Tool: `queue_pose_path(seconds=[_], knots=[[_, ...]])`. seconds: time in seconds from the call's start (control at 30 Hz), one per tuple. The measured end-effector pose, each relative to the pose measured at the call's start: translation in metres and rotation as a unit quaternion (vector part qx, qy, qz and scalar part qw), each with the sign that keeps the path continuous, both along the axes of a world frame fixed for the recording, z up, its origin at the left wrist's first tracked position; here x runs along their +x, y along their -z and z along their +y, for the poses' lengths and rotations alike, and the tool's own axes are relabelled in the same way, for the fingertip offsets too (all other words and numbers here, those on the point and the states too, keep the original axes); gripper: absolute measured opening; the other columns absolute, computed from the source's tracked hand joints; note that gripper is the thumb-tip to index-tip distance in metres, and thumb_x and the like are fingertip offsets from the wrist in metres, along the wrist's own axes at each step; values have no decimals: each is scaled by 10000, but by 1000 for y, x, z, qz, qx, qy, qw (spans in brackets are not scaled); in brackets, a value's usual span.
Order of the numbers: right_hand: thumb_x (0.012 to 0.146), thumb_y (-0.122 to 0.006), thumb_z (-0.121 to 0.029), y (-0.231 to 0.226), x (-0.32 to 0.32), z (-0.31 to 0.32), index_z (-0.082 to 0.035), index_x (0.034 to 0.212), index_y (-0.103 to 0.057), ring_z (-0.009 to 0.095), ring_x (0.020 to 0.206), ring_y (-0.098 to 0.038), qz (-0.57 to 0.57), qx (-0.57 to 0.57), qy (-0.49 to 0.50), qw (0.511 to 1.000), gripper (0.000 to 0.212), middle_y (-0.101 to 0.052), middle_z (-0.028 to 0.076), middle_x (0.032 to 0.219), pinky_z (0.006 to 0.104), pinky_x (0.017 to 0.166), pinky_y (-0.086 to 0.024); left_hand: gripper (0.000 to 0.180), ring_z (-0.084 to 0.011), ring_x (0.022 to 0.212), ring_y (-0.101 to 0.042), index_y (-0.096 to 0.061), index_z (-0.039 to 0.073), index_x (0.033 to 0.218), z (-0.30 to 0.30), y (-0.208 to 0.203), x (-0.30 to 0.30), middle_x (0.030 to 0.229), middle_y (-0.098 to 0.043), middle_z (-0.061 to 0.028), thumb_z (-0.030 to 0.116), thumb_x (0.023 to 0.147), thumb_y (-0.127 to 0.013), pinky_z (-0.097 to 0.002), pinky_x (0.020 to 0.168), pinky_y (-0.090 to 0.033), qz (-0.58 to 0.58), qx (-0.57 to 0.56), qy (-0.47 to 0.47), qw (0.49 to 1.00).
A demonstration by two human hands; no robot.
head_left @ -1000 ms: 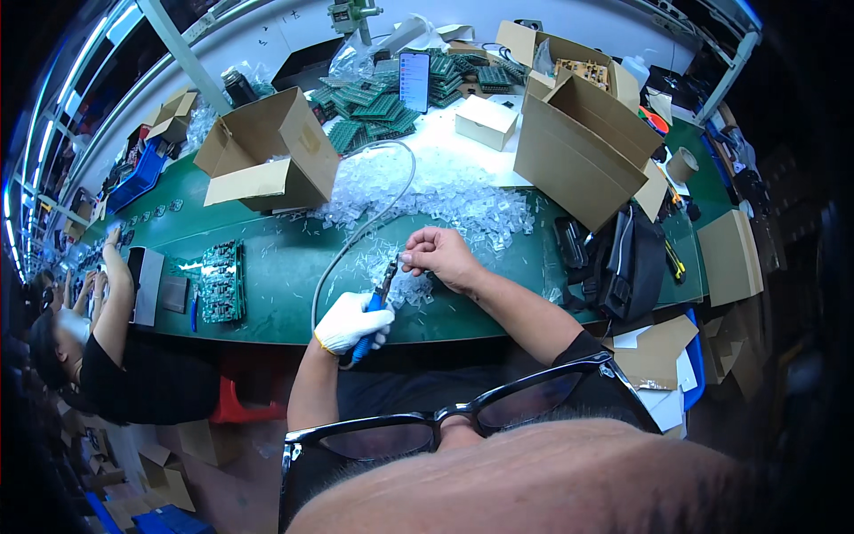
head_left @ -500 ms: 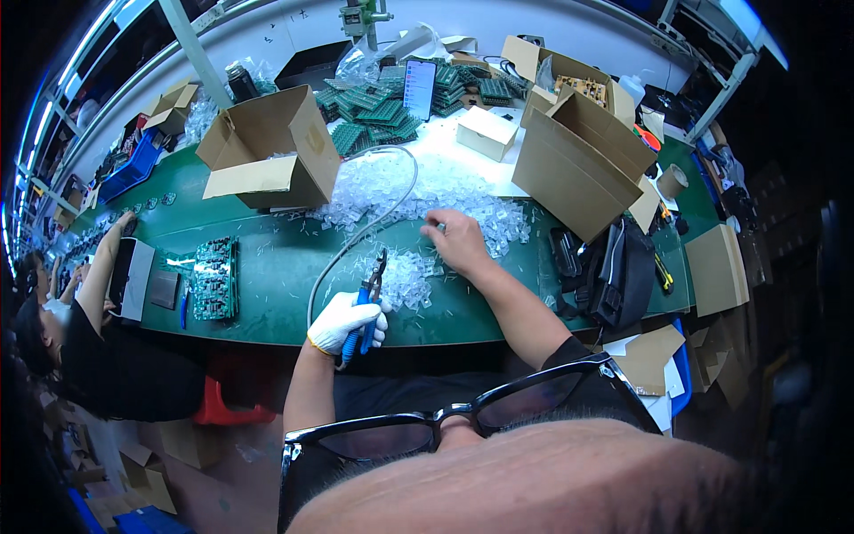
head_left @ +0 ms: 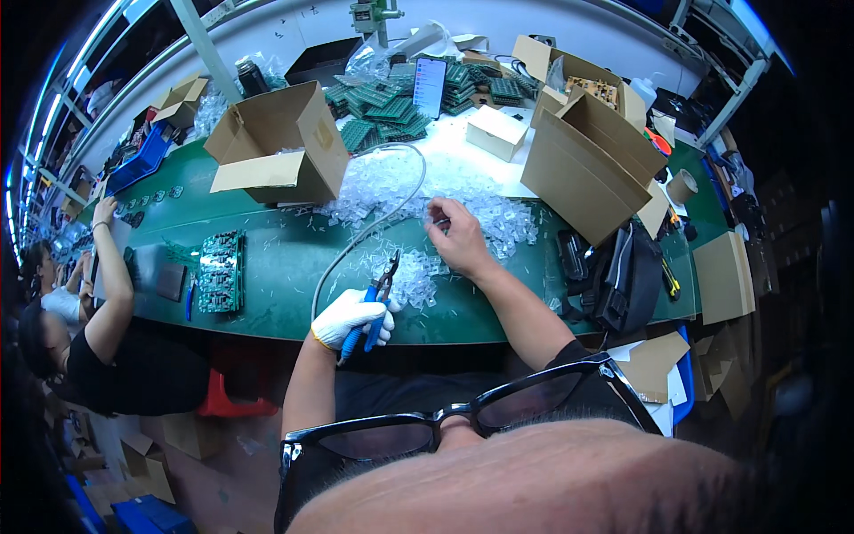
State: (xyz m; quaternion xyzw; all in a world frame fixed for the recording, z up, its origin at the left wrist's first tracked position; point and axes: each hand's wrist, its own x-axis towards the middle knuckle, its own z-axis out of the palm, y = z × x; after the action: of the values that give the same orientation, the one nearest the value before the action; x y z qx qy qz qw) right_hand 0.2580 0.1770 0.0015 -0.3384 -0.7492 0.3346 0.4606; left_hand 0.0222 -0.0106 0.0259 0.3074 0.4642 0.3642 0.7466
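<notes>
**Pliers held low while the bare hand digs in the clear plastic pile**

Pliers [head_left: 381,294] with blue handles sit in the gloved left hand [head_left: 351,316], whose grip is clenched around the handles at the near edge of the green table [head_left: 267,267]; the dark jaws point up and away toward a small heap of clear plastic parts [head_left: 414,276] and seem slightly parted. The right hand [head_left: 458,236], bare, reaches further out, fingers curled down into the larger spread of clear plastic pieces [head_left: 498,222]; whether its grip has closed on a piece I cannot tell, since the fingertips are buried in the pile. A grey cable [head_left: 356,240] arcs from the pile back toward the left hand.

Judging from this, the main risk is the pliers' tip: it sits close to the right wrist, so a quick pull back could meet the jaws. The pieces are small, glassy and heaped loosely, so a careless sweep could push some off the near edge. The cable could also snag the tool.

An open cardboard box [head_left: 285,142] stands to the left, another [head_left: 592,165] to the right. A co-worker's arm [head_left: 111,267] rests further left beside a green circuit board [head_left: 221,271].
</notes>
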Motion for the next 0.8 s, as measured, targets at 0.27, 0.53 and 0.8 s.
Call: queue_pose_path(seconds=[0.27, 0.53, 0.8], knots=[[911, -770, 6, 9, -9, -42, -9, 1299, -622, 126, 1001, -695, 167, -237, -169, 942, 416, -708, 93, 1134, 298, 917, -602, 500, -220, 790, -748, -670, -57, 1262, 2, 0, 5, 939, -747, -126, 328, 963, -786, -367, 749, -645, 4, -5, 0, 1000], [862, -805, -37, 3, -11, -56, -1, 1242, -647, 187, 891, -777, 89, -133, -71, 985, 413, -792, 150, 1051, 331, 821, -635, 497, -215, 785, -748, -673, -59, 1260, 4, -1, 6, 933, -751, -123, 329, 969, -781, -359, 733, -644, 15, -15, 4, 1000], [852, -800, -49, 3, -10, -59, -17, 1221, -658, 192, 869, -783, 77, -132, -40, 987, 397, -796, 147, 1015, 333, 798, -638, 438, -192, 735, -730, -704, -40, 1214, 3, -13, 17, 893, -737, -95, 305, 961, -796, -338, 680, -626, 97, -15, -3, 995]])
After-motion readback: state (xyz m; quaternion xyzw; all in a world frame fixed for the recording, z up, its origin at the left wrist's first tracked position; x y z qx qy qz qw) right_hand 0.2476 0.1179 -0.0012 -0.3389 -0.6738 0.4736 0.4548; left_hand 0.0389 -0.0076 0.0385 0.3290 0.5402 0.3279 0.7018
